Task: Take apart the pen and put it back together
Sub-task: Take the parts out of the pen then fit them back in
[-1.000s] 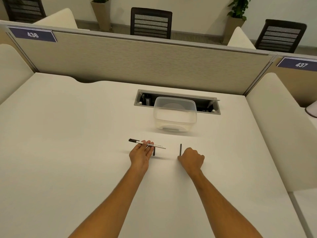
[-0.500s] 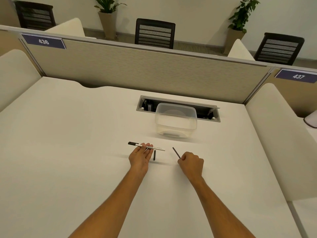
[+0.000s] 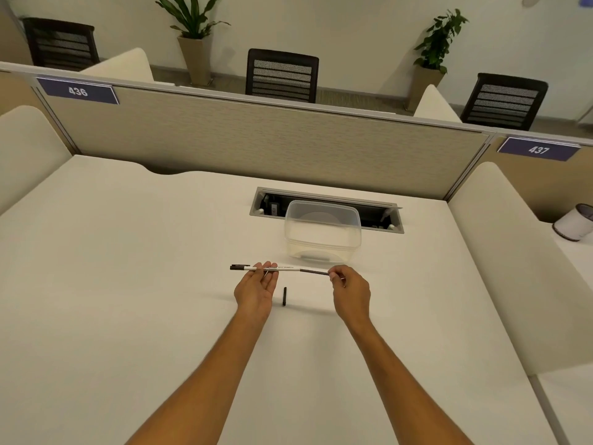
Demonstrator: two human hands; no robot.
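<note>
My left hand [image 3: 256,289] holds a white pen barrel [image 3: 282,268] level above the desk, its black clip end pointing left. A thin dark refill [image 3: 316,272] sticks out of the barrel's right end, and my right hand [image 3: 349,289] pinches the refill's free end between thumb and finger. A small black pen piece [image 3: 284,296] lies on the white desk [image 3: 128,284] between my two hands.
A clear plastic container [image 3: 322,231] stands just beyond the hands, in front of an open cable slot [image 3: 324,208]. A grey partition closes off the back. A white cup [image 3: 574,221] sits on the neighbouring desk at right.
My right hand lifted the refill off the desk and brought it left, so its tip now sits in the barrel's open end. The left hand raised the barrel slightly.
</note>
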